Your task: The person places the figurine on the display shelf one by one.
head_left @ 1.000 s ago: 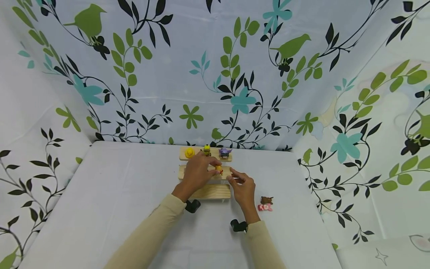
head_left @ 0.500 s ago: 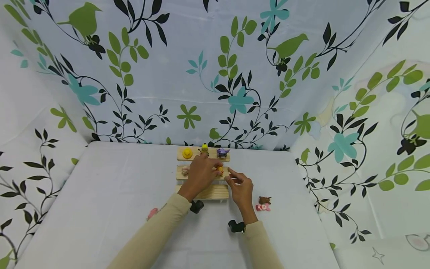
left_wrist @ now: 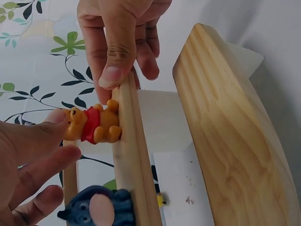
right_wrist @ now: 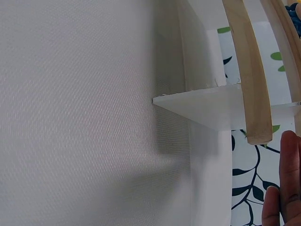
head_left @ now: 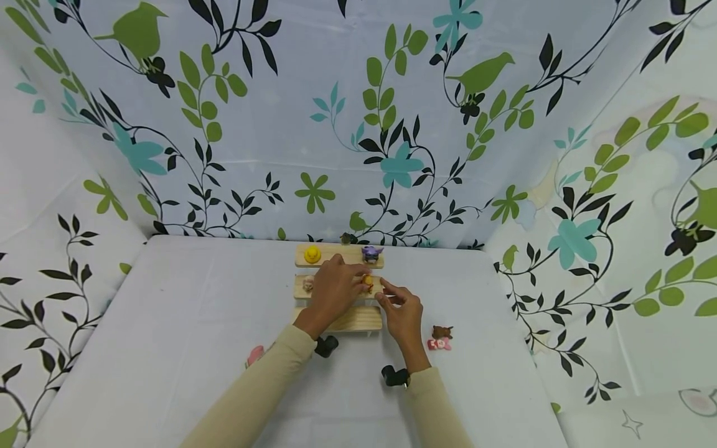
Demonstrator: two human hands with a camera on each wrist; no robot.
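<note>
A yellow bear figurine in a red shirt stands on the middle tier of a small wooden display rack. My left hand reaches over the rack, thumb and a finger at the bear's head. At the tier's right end, my right hand pinches the wood, seen at the top of the left wrist view. A blue donkey figurine sits beside the bear on the same tier. In the right wrist view only a few fingers show, near a tier's end.
A yellow figurine and a purple one sit on the back tier. Another small figurine is left on the middle tier. Brown and pink figurines lie right; a pink thing lies by the left sleeve.
The left hand first came slightly right and up with the bear, then stayed nearly still. The yellow-green figurine at the back tier's middle no longer shows there. The right hand keeps its place.
</note>
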